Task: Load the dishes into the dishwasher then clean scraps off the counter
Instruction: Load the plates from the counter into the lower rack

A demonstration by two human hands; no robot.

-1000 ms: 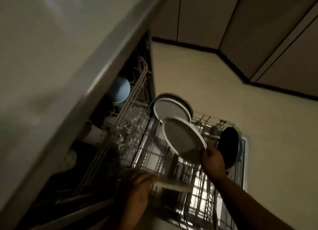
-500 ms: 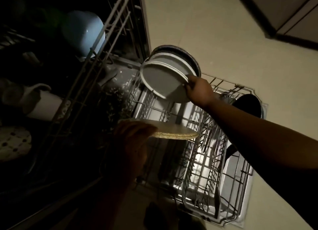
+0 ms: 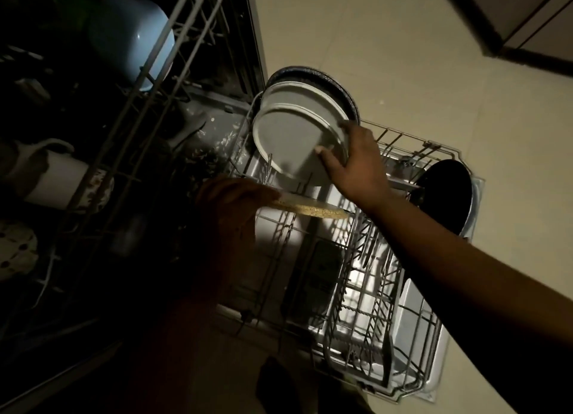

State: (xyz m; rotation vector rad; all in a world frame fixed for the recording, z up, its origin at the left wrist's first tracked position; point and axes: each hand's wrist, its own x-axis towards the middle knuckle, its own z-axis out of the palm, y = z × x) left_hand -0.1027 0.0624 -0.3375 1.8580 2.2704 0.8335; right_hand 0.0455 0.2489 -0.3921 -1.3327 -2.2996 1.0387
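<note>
The dishwasher's lower rack (image 3: 415, 367) is pulled out over the open door. A white plate (image 3: 288, 140) stands on edge at the rack's far end, in front of two more upright plates (image 3: 322, 85). My right hand (image 3: 356, 162) grips that white plate by its right rim, thumb on its face. My left hand (image 3: 229, 209) holds a speckled yellowish plate (image 3: 313, 209) flat and edge-on above the rack's left side. A dark pan (image 3: 446, 193) stands at the rack's far right corner.
The upper rack (image 3: 130, 103) juts out on the left with a blue bowl (image 3: 130, 38) and a white mug (image 3: 52, 178) in it. Beige floor (image 3: 418, 57) lies beyond the door, with dark-trimmed cabinets (image 3: 527, 16) at the top right.
My right hand carried the white plate from mid-rack to the far end and stood it against the other plates. The view dropped below the counter edge. My left hand kept its plate level.
</note>
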